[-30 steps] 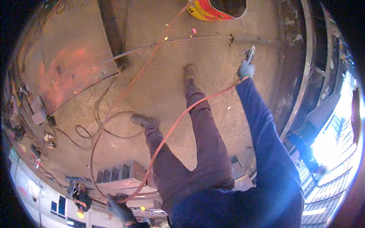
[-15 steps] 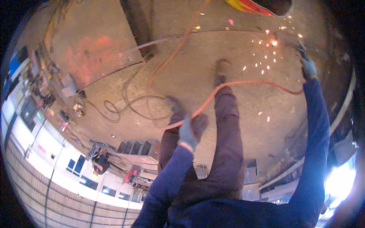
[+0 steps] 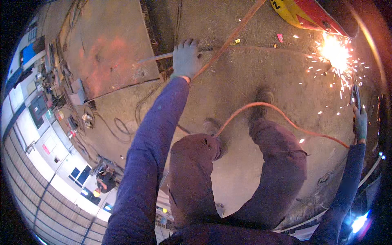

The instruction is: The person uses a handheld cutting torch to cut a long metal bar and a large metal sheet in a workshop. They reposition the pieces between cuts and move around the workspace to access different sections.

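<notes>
Left hand [image 3: 186, 60]: arm outstretched, palm down, fingers apart, beside a hose [image 3: 228, 43]. Right hand [image 3: 361, 122]: arm extended, clamped on a tool [image 3: 356, 96].

The single fisheye view looked down from the person's head, close above the sleeved forearms [image 3: 158, 118] and the legs [image 3: 191, 175], facing the floor [image 3: 237, 171]

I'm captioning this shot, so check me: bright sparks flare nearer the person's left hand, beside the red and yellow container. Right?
Not quite: the head view shows the sparks nearer the right hand, which holds a tool, than the left hand. They do flare beside the red and yellow container.
</notes>
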Demonstrator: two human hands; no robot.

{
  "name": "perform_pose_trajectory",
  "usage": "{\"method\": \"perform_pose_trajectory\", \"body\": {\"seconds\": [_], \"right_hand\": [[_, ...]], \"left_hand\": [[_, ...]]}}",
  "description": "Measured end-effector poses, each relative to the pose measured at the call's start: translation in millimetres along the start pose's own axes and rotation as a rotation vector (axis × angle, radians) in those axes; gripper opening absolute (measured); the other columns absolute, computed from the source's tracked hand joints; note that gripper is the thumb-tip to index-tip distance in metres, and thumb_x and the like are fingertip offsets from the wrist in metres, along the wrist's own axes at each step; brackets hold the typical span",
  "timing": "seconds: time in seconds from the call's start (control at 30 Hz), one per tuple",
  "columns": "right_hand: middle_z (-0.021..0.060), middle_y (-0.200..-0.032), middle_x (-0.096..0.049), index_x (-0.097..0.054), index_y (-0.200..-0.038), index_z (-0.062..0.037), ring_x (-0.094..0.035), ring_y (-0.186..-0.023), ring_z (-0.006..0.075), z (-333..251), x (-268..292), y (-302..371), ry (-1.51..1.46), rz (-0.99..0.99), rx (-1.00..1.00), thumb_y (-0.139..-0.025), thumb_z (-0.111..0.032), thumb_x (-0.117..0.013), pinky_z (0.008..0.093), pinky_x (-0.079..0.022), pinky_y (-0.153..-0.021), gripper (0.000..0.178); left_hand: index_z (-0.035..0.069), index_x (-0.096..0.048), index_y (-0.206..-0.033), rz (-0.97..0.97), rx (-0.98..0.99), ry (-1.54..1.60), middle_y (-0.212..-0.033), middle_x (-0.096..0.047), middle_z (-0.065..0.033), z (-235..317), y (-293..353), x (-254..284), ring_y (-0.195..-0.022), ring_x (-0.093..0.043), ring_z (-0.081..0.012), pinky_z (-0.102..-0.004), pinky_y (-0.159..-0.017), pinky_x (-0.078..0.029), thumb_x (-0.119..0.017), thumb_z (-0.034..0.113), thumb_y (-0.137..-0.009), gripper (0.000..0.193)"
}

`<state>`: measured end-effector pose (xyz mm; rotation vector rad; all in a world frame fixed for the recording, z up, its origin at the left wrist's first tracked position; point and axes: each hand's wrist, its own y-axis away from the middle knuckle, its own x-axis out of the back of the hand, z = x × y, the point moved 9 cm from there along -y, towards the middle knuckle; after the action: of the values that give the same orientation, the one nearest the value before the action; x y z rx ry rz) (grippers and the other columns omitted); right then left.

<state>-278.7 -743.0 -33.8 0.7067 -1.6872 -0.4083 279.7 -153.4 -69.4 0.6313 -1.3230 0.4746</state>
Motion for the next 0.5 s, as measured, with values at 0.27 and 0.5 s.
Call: {"method": "perform_pose_trajectory", "body": {"seconds": [0.27, 0.5], "right_hand": [[0.0069, -0.100, -0.072, -0.063, -0.139, -0.0023, -0.062, -0.077, 0.0151, 54, -19, 38, -0.132, 0.250, -0.008, -0.101, -0.031, -0.066, 0.0323, -0.049, -0.068, 0.048], [0.0224, -0.110, -0.074, -0.063, -0.136, -0.0036, -0.073, -0.100, 0.0368, 90, -72, 116, 0.077, 0.714, -0.005, -0.098, -0.041, -0.066, 0.0446, -0.054, -0.086, 0.054]], "left_hand": [[0.012, -0.065, -0.136, -0.487, -0.201, 0.014, -0.129, -0.071, -0.0191, -10, -42, -98, -0.119, -0.067, -0.0383, -0.0477, -0.099, -0.054, -0.070, 0.031, -0.094, 0.046], [0.005, -0.060, -0.134, 0.447, -0.671, 0.300, -0.127, -0.063, -0.0213, 120, 17, -15, -0.120, -0.059, -0.0438, -0.0528, -0.103, -0.048, -0.080, 0.020, -0.085, 0.055]]}}
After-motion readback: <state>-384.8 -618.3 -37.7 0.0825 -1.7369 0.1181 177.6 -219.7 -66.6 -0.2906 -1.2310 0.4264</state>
